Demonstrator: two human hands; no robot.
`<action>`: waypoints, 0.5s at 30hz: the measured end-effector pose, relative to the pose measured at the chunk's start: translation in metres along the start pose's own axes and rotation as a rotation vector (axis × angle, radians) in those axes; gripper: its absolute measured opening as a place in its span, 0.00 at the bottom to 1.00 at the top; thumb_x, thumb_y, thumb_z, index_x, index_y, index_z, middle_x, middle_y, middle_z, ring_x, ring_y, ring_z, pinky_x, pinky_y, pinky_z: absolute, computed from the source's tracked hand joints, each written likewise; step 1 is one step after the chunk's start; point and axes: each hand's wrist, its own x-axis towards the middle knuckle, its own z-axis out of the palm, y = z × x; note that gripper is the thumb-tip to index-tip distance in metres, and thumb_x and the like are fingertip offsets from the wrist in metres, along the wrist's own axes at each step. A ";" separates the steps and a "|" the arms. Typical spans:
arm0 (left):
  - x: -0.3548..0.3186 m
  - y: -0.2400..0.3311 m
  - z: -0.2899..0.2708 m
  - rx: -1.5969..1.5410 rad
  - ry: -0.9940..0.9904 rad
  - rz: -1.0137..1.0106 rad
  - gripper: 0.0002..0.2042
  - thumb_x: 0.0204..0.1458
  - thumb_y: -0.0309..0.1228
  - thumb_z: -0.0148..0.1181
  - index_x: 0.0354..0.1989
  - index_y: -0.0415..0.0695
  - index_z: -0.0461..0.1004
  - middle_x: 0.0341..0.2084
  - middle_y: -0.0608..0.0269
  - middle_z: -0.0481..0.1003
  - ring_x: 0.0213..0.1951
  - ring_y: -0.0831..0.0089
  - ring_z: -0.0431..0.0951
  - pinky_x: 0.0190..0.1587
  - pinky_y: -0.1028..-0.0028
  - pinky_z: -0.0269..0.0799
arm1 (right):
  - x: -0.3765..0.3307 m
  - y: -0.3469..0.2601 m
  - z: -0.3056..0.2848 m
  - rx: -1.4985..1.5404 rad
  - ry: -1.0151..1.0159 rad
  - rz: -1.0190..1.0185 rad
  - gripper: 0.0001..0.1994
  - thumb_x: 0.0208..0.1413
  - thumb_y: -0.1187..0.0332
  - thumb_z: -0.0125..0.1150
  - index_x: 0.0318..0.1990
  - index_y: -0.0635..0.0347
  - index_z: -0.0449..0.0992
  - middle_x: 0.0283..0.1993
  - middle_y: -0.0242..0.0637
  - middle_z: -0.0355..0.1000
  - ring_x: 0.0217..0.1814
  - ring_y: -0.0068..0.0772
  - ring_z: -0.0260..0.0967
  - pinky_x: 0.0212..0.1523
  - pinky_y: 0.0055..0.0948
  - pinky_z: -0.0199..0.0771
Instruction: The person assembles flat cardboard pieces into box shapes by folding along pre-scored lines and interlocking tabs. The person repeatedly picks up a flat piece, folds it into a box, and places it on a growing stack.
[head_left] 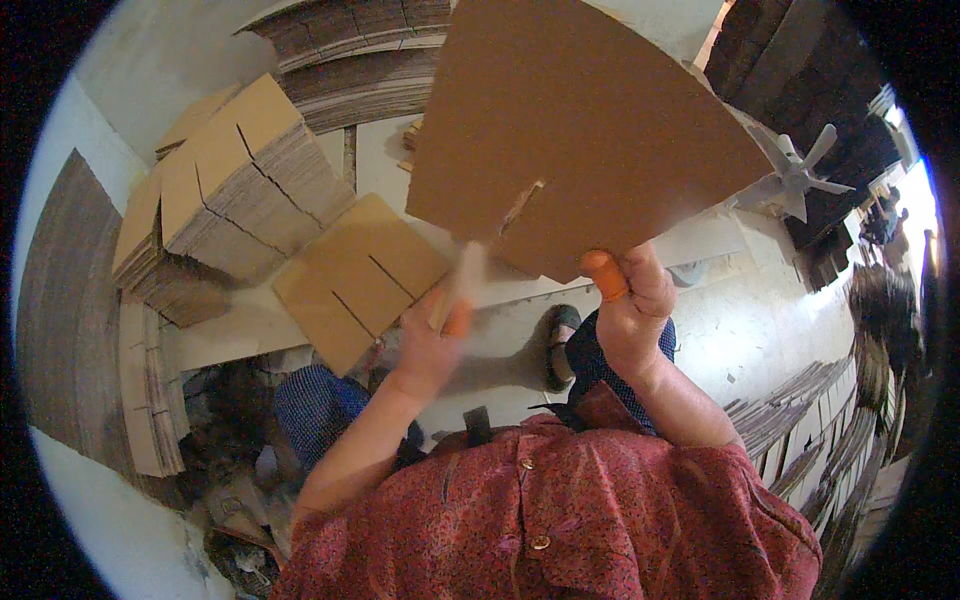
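My right hand grips the lower edge of a large brown cardboard sheet, with an orange cover on its thumb. The sheet is held up in front of me, and a short slot with a pale, ragged edge runs up from its lower side. Just below the sheet's lower left edge is my left hand, smeared by motion. It also wears an orange thumb cover, and a pale finger or slim object points up from it toward the sheet. Whether it holds anything is unclear.
A slotted cardboard piece lies to the left, beside a tall stack of slotted cardboard. More stacked sheets stand at the back. A white fan is at the right, and bundled cardboard strips lie at the lower right.
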 end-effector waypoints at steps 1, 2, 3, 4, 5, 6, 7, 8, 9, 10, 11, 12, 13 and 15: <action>0.000 -0.005 0.000 0.040 -0.003 0.032 0.15 0.50 0.28 0.52 0.47 0.40 0.69 0.40 0.50 0.73 0.43 0.59 0.73 0.47 0.68 0.66 | 0.000 -0.001 -0.002 -0.015 0.011 0.006 0.09 0.45 0.80 0.59 0.35 0.59 0.73 0.26 0.40 0.73 0.22 0.33 0.70 0.23 0.24 0.66; -0.001 -0.008 0.001 0.080 -0.006 0.063 0.15 0.50 0.28 0.52 0.47 0.40 0.69 0.40 0.51 0.73 0.44 0.59 0.73 0.48 0.68 0.65 | 0.000 -0.001 -0.003 -0.030 0.022 0.012 0.08 0.45 0.80 0.59 0.35 0.59 0.73 0.25 0.40 0.73 0.21 0.33 0.70 0.23 0.25 0.66; -0.002 -0.006 0.002 0.058 -0.038 0.017 0.15 0.50 0.28 0.52 0.47 0.41 0.69 0.41 0.51 0.73 0.44 0.60 0.73 0.49 0.68 0.65 | -0.002 0.000 -0.004 -0.028 0.026 0.006 0.08 0.45 0.79 0.59 0.35 0.59 0.73 0.26 0.40 0.73 0.21 0.33 0.70 0.23 0.25 0.66; -0.003 -0.004 0.003 0.037 -0.071 -0.029 0.15 0.50 0.28 0.52 0.48 0.41 0.69 0.41 0.51 0.73 0.45 0.61 0.72 0.50 0.68 0.64 | -0.005 0.003 -0.003 -0.026 0.029 0.000 0.08 0.45 0.79 0.59 0.35 0.59 0.73 0.26 0.41 0.73 0.22 0.34 0.70 0.24 0.25 0.66; -0.005 -0.003 0.004 0.016 -0.104 -0.075 0.16 0.50 0.28 0.52 0.48 0.42 0.69 0.42 0.51 0.73 0.46 0.62 0.72 0.50 0.68 0.63 | -0.006 0.005 -0.004 -0.024 0.032 -0.005 0.08 0.45 0.79 0.59 0.35 0.59 0.73 0.26 0.41 0.73 0.22 0.34 0.71 0.24 0.25 0.67; -0.005 -0.003 0.004 -0.073 -0.100 -0.118 0.16 0.50 0.28 0.52 0.49 0.43 0.69 0.42 0.51 0.73 0.46 0.61 0.72 0.50 0.69 0.63 | -0.006 0.003 -0.004 -0.038 0.030 0.018 0.08 0.45 0.79 0.59 0.35 0.59 0.73 0.26 0.41 0.73 0.22 0.35 0.70 0.24 0.25 0.67; -0.006 -0.004 0.004 -0.162 -0.095 -0.162 0.16 0.50 0.28 0.52 0.49 0.43 0.69 0.42 0.51 0.73 0.46 0.61 0.72 0.50 0.69 0.64 | -0.004 0.000 -0.005 -0.052 0.028 0.042 0.09 0.45 0.79 0.59 0.35 0.59 0.73 0.27 0.42 0.73 0.22 0.35 0.70 0.24 0.25 0.67; -0.006 -0.005 0.005 -0.252 -0.090 -0.205 0.16 0.50 0.28 0.51 0.50 0.44 0.69 0.42 0.51 0.73 0.46 0.61 0.72 0.50 0.69 0.64 | -0.004 -0.002 -0.005 -0.066 0.026 0.066 0.09 0.45 0.78 0.59 0.35 0.59 0.73 0.27 0.42 0.73 0.22 0.36 0.70 0.24 0.26 0.67; -0.006 -0.006 0.006 -0.185 -0.081 -0.151 0.16 0.50 0.28 0.52 0.50 0.44 0.68 0.41 0.51 0.73 0.45 0.60 0.73 0.49 0.69 0.64 | -0.005 0.000 -0.005 -0.068 0.040 0.036 0.08 0.44 0.78 0.60 0.34 0.58 0.73 0.26 0.42 0.72 0.21 0.37 0.70 0.23 0.26 0.67; -0.006 -0.006 0.008 -0.118 -0.071 -0.097 0.17 0.50 0.28 0.52 0.50 0.45 0.68 0.41 0.50 0.73 0.44 0.59 0.73 0.48 0.69 0.65 | -0.007 0.003 -0.005 -0.071 0.054 0.005 0.08 0.44 0.78 0.60 0.34 0.58 0.73 0.25 0.42 0.72 0.20 0.37 0.69 0.23 0.26 0.67; -0.007 -0.007 0.009 -0.051 -0.061 -0.042 0.17 0.50 0.27 0.52 0.50 0.45 0.68 0.40 0.50 0.73 0.43 0.57 0.73 0.47 0.69 0.66 | -0.008 0.006 -0.004 -0.073 0.068 -0.026 0.08 0.44 0.78 0.60 0.33 0.58 0.73 0.25 0.42 0.72 0.20 0.37 0.68 0.22 0.26 0.66; -0.010 -0.012 0.010 -0.101 -0.074 -0.074 0.17 0.50 0.27 0.53 0.50 0.45 0.68 0.40 0.50 0.73 0.43 0.57 0.73 0.46 0.69 0.66 | -0.010 0.006 -0.002 -0.094 -0.007 -0.005 0.07 0.44 0.78 0.60 0.32 0.58 0.72 0.24 0.42 0.71 0.19 0.38 0.68 0.21 0.26 0.66; -0.016 -0.019 0.011 -0.150 -0.085 -0.105 0.17 0.50 0.27 0.53 0.50 0.45 0.68 0.39 0.49 0.73 0.42 0.56 0.74 0.45 0.68 0.67 | -0.013 0.006 0.000 -0.115 -0.082 0.016 0.07 0.44 0.78 0.60 0.32 0.58 0.72 0.23 0.43 0.70 0.18 0.38 0.67 0.20 0.26 0.65; -0.016 -0.019 0.010 -0.148 -0.098 -0.107 0.14 0.49 0.27 0.54 0.46 0.42 0.69 0.37 0.51 0.74 0.39 0.59 0.75 0.42 0.69 0.68 | -0.025 0.016 0.002 -0.164 -0.213 0.052 0.06 0.45 0.78 0.60 0.29 0.58 0.70 0.20 0.43 0.68 0.16 0.37 0.66 0.17 0.26 0.64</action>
